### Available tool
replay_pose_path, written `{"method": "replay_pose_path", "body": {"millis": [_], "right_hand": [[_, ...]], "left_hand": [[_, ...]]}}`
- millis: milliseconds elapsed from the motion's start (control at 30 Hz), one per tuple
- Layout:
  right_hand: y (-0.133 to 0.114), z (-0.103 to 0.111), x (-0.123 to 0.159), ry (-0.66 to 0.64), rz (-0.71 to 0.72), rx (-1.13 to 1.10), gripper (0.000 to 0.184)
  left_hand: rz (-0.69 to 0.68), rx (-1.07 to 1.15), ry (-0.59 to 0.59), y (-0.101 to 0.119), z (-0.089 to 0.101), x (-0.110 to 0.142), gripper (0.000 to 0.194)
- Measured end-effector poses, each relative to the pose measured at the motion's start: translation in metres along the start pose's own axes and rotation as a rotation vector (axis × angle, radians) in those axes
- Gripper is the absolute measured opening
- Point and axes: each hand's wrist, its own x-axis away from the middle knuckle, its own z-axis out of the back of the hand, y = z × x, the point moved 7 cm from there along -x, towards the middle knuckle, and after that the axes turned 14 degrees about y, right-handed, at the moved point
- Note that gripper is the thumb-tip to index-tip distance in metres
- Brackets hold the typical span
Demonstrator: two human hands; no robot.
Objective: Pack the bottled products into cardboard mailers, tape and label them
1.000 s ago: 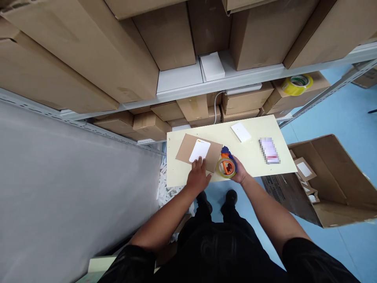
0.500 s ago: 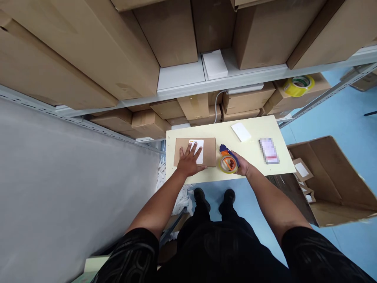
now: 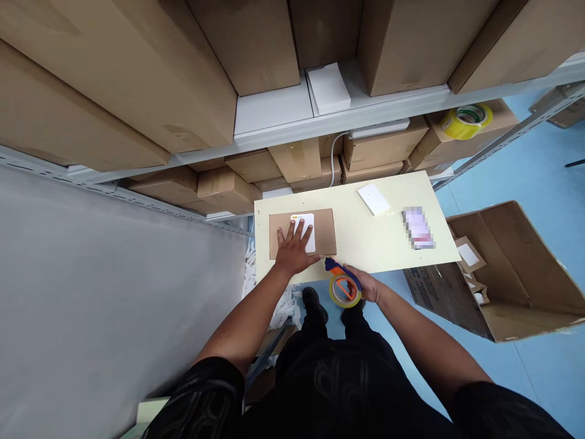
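A flat brown cardboard parcel (image 3: 324, 235) lies on the left part of a small pale yellow table (image 3: 365, 238), with a white label (image 3: 309, 228) on top. My left hand (image 3: 292, 250) rests flat on the parcel and the label, fingers spread. My right hand (image 3: 365, 286) grips a tape dispenser (image 3: 343, 286) with a blue and orange body and a yellowish tape roll. The dispenser sits at the table's near edge, its nose by the parcel's near right corner.
A white card (image 3: 373, 199) and a small packet (image 3: 417, 227) lie further right on the table. An open carton (image 3: 512, 268) stands on the blue floor at the right. Shelves of cardboard boxes rise behind, with a yellow tape roll (image 3: 467, 120) on one box.
The parcel was turned square to the table and my left hand moved onto its label. My right hand pulled the tape dispenser from beside the parcel down to the table's near edge.
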Motion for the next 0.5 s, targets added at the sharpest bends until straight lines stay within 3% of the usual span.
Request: {"method": "replay_pose_path", "body": {"millis": [100,233,333,400,500], "right_hand": [[-0.051,0.004,0.0,0.111,0.105,0.214,0.045],[-0.087,-0.008,0.005,0.286,0.292,0.784,0.053],[-0.09,-0.047,0.01,0.354,0.5,1.297,0.058],[-0.083,-0.066,0.016,0.367,0.574,1.425,0.061],[-0.074,-0.056,0.033,0.412,0.601,1.42,0.058]], "left_hand": [[0.038,-0.008,-0.007,-0.004,-0.001,-0.002,0.108],[0.049,-0.007,0.003,-0.005,-0.002,-0.004,0.109],[0.044,-0.004,0.007,-0.005,-0.003,-0.004,0.104],[0.04,-0.002,0.009,-0.006,-0.003,-0.003,0.101],[0.042,0.0,0.015,-0.007,-0.002,-0.002,0.102]]}}
